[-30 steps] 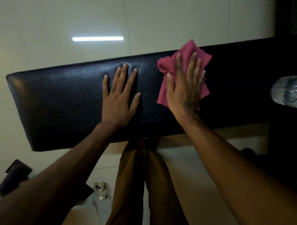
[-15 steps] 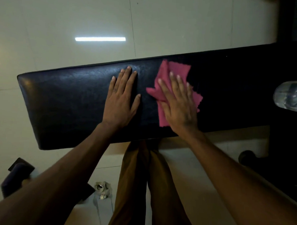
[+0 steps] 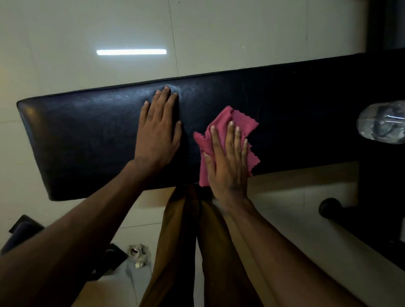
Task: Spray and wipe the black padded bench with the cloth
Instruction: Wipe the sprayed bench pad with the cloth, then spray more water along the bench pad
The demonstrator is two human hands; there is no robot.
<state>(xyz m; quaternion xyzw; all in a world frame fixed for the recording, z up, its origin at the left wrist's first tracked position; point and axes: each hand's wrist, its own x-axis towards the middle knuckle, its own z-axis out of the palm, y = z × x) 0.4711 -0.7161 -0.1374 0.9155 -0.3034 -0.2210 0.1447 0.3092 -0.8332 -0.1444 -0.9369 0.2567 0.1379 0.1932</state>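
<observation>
The black padded bench (image 3: 86,134) runs across the view from lower left to upper right. My left hand (image 3: 158,133) lies flat on its top near the middle, fingers straight and spread. To its right, my right hand (image 3: 228,161) presses the pink cloth (image 3: 242,122) flat against the padding near the bench's near edge. The cloth's rumpled corners stick out past my fingertips and to both sides. A clear plastic bottle (image 3: 388,122) lies on the bench at the right edge of the view.
Pale tiled floor (image 3: 86,32) surrounds the bench, with a bright light reflection beyond it. My brown-trousered legs (image 3: 181,245) stand below the near edge. A dark frame with a round foot (image 3: 331,207) is at the right. Dark objects and a crumpled scrap (image 3: 138,255) lie at lower left.
My right hand has dragged the pink cloth from the bench's far edge back toward the near edge. My left hand has stayed flat in the same spot on the bench.
</observation>
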